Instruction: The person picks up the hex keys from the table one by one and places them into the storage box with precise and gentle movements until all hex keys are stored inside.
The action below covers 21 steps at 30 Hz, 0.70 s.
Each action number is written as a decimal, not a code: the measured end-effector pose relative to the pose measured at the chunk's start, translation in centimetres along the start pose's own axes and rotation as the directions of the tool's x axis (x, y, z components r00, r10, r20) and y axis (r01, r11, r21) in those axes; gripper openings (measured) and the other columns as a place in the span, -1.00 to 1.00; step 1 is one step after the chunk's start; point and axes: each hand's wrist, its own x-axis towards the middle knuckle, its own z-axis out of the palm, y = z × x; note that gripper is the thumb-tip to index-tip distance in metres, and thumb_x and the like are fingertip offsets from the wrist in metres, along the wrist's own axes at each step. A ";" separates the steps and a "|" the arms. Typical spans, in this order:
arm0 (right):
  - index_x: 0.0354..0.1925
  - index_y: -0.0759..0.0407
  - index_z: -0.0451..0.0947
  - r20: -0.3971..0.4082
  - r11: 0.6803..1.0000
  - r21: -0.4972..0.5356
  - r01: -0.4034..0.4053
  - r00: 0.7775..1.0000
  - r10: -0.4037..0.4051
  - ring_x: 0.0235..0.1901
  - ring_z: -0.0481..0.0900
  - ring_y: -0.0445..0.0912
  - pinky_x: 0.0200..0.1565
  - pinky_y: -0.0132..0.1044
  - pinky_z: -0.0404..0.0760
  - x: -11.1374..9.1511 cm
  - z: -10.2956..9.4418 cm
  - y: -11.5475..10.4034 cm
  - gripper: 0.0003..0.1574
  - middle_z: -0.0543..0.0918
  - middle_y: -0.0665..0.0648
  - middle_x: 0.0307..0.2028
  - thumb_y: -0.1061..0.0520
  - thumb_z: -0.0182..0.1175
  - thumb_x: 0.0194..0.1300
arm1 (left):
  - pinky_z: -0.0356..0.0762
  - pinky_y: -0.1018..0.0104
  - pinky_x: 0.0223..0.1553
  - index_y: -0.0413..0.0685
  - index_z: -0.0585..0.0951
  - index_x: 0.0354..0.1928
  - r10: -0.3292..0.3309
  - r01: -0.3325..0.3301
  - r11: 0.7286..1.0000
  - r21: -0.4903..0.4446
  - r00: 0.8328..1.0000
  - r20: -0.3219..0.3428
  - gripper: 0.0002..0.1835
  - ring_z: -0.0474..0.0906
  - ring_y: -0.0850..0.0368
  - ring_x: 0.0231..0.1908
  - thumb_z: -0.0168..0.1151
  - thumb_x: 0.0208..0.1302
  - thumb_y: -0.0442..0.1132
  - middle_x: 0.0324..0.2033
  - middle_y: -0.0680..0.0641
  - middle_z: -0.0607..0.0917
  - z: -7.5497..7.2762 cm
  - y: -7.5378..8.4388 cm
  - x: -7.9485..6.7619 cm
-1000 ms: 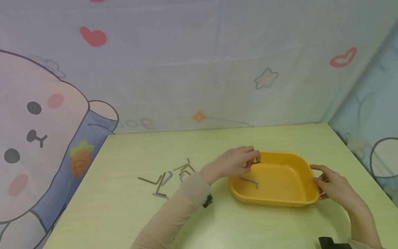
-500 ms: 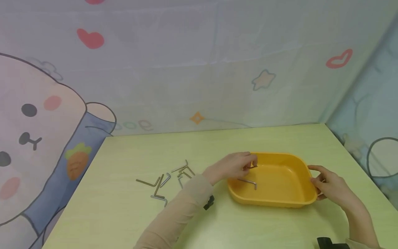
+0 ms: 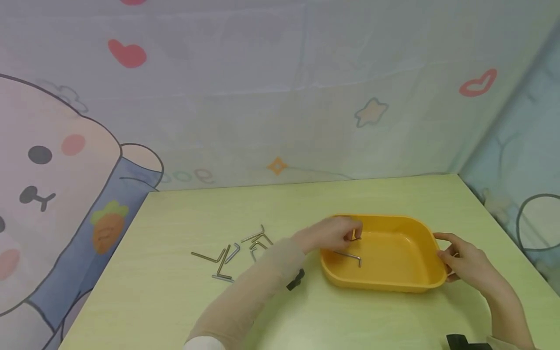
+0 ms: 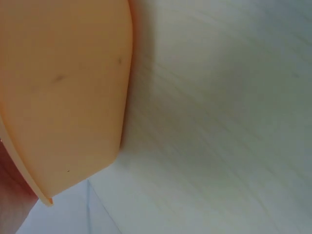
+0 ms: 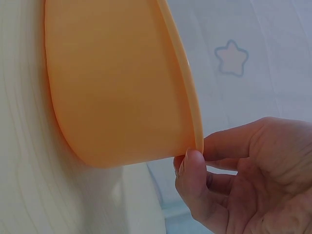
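Note:
My left hand reaches over the left side of a yellow plastic tray. Its fingers pinch a hex key, of which only a short dark end shows. Another hex key, silver and L-shaped, lies on the tray floor just below that hand. At the tray's right end, my right hand grips the rim; the right wrist view shows the thumb and fingers pinching the rim's corner. In the left wrist view the tray's outer wall hides most of the left hand.
Several loose L-shaped hex keys, gold and silver, lie left of the tray, among them a gold one and a silver one. A patterned cloth hangs behind the pale green table.
My left hand has dipped slightly lower into the tray with the hex key. The right hand keeps its grip on the rim. The head view has shifted a little.

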 end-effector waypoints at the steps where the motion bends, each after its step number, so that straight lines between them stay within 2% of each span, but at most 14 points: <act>1: 0.37 0.44 0.06 0.000 1.000 0.001 0.000 1.000 0.000 -0.48 0.51 -0.21 -0.44 -0.34 0.66 0.0 0.0 0.0 -0.39 0.52 0.22 -0.31 0.18 -0.10 0.48 | 0.38 0.62 -0.28 -0.01 0.53 -0.16 0.001 -0.001 1.000 -0.007 1.000 0.008 -0.82 0.48 0.29 -0.30 0.12 0.23 -0.38 -0.29 0.04 0.64 0.1 -0.1 0.2; 10: 0.37 0.44 0.06 -0.003 1.000 0.000 0.007 1.000 -0.007 -0.49 0.52 -0.21 -0.45 -0.34 0.66 0.0 0.0 0.0 -0.39 0.52 0.22 -0.31 0.18 -0.10 0.48 | 0.37 0.61 -0.28 -0.01 0.54 -0.21 -0.011 0.013 1.000 -0.029 0.999 0.051 -0.92 0.48 0.30 -0.30 0.12 0.29 -0.31 -0.28 0.04 0.65 0.4 -0.1 1.0; 15: 0.37 0.44 0.06 -0.004 1.000 0.004 0.013 1.000 -0.013 -0.49 0.51 -0.22 -0.45 -0.34 0.66 0.0 0.0 0.0 -0.39 0.52 0.22 -0.31 0.19 -0.09 0.48 | 0.36 0.61 -0.28 -0.01 0.53 -0.25 0.003 -0.002 1.000 -0.012 0.994 0.110 -0.98 0.48 0.31 -0.31 0.13 0.31 -0.27 -0.27 0.05 0.66 0.5 0.4 1.4; 21: 0.37 0.44 0.06 -0.001 1.000 0.004 0.002 1.000 -0.002 -0.48 0.50 -0.22 -0.44 -0.34 0.66 0.0 0.0 0.0 -0.38 0.52 0.22 -0.30 0.19 -0.10 0.48 | 0.33 0.59 -0.33 0.01 0.54 -0.24 -0.014 0.011 1.000 0.018 0.987 0.159 -0.91 0.47 0.31 -0.34 0.20 0.30 -0.16 -0.34 0.11 0.62 0.8 0.9 1.6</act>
